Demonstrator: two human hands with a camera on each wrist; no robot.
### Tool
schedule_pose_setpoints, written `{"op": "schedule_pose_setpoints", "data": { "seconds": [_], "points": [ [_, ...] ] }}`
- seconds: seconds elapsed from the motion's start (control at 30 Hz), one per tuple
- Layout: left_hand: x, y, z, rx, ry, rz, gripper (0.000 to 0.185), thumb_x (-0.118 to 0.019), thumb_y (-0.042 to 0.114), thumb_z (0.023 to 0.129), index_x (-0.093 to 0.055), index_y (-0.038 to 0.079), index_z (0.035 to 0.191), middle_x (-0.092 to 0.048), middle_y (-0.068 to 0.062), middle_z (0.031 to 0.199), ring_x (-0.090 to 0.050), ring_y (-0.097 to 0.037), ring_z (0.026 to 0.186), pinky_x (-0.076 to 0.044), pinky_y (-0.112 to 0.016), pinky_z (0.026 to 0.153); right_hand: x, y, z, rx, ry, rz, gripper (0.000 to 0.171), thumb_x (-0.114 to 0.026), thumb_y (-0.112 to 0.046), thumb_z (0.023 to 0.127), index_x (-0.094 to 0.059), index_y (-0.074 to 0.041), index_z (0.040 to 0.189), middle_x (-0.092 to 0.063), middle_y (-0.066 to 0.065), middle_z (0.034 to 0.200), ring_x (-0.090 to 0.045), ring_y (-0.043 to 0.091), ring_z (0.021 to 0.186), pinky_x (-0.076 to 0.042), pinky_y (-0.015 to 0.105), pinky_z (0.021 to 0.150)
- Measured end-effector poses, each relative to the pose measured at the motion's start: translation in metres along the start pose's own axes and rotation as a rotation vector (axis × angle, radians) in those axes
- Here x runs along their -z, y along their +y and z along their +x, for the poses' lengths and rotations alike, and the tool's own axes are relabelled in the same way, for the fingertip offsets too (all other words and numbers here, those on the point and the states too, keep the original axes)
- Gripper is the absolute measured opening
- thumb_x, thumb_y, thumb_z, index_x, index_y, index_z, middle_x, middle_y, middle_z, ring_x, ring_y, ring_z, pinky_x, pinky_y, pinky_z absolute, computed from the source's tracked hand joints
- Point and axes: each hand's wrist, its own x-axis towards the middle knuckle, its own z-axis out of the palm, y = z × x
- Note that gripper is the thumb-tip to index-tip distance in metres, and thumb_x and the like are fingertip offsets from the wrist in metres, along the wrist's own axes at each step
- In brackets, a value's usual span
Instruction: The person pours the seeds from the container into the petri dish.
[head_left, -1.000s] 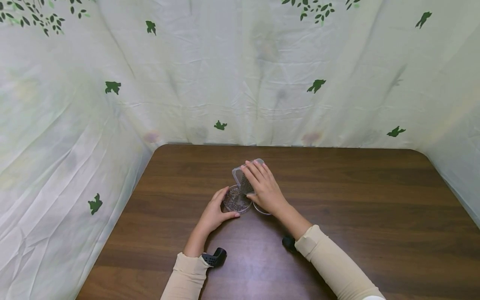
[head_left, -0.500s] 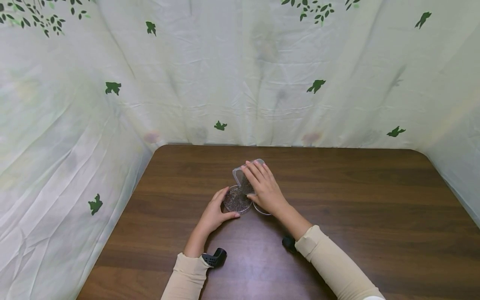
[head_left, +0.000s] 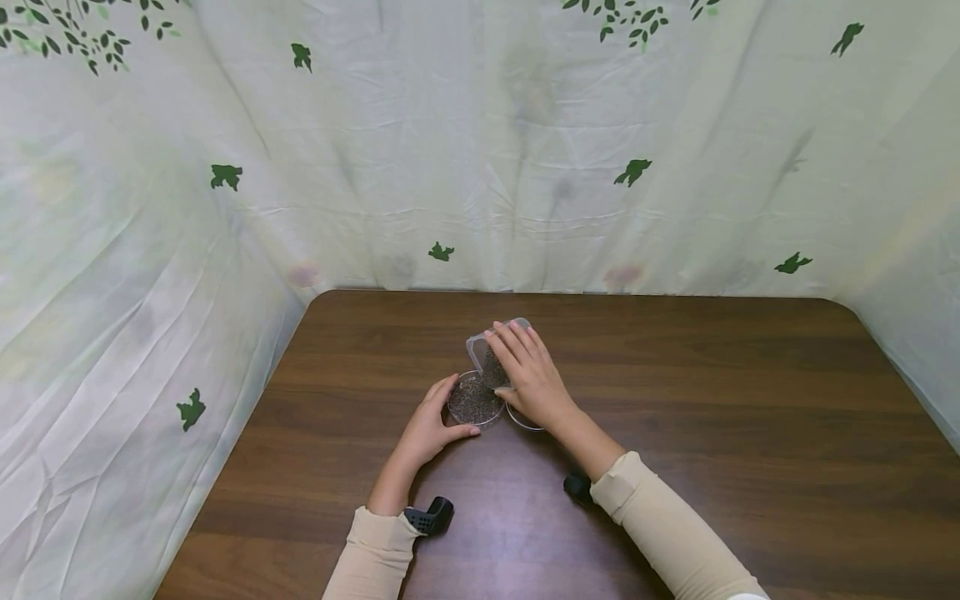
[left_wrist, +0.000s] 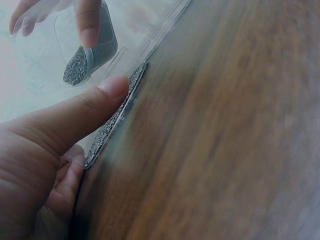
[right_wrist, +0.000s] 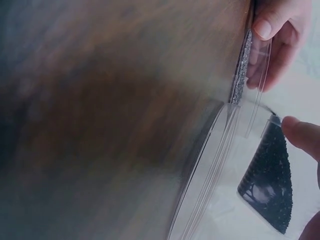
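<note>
My left hand (head_left: 427, 425) holds a round clear petri dish (head_left: 474, 404) on the table, thumb on the near side and fingers on the far side. A layer of fine dark grey granules (left_wrist: 107, 132) lies in it. My right hand (head_left: 531, 373) grips a small clear plastic container (head_left: 492, 368), tilted with its mouth low over the dish. Dark granules (left_wrist: 76, 67) are gathered at that mouth, and more fill the container (right_wrist: 267, 175) in the right wrist view. Its clear flap or lid (head_left: 474, 348) sticks out to the left. My right palm hides part of the container.
Partly under my right hand lies a second round clear dish or lid (head_left: 517, 419), beside the first. The brown wooden table (head_left: 712, 400) extends on both sides. A pale curtain (head_left: 480, 150) with leaf and bird prints hangs behind the table.
Both hands stay almost where they were. The granules in the dish look somewhat darker and denser than a second ago. The container keeps its tilt.
</note>
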Motion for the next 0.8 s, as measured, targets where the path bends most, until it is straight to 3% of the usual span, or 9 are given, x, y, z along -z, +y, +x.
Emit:
{"op": "schedule_pose_setpoints", "data": {
  "seconds": [0.5,0.8],
  "points": [
    [0.0001,0.0003,-0.0003,0.009,-0.001,-0.006,0.086,-0.07,0.038,0.059,-0.028,0.011,0.129,-0.029,-0.001,0.128,-0.031,-0.015,0.112,-0.028,-0.037,0.09,0.0008,0.0021,-0.0017,-0.121,0.025,0.067,0.099,-0.074,-0.034,0.055,-0.018,-0.005,0.131,-0.021,0.011,0.132,-0.012,0.023,0.122,-0.01,0.038,0.097],
    [0.0001,-0.0004,0.0001,-0.012,0.011,0.0,0.086,-0.071,0.038,0.059,-0.029,0.009,0.129,-0.03,-0.002,0.128,-0.031,-0.016,0.112,-0.028,-0.037,0.09,0.0054,0.0023,-0.0035,-0.206,0.076,0.16,0.1,-0.075,-0.036,0.052,-0.02,-0.004,0.13,-0.024,0.011,0.132,-0.015,0.023,0.121,-0.014,0.041,0.095]
  ]
}}
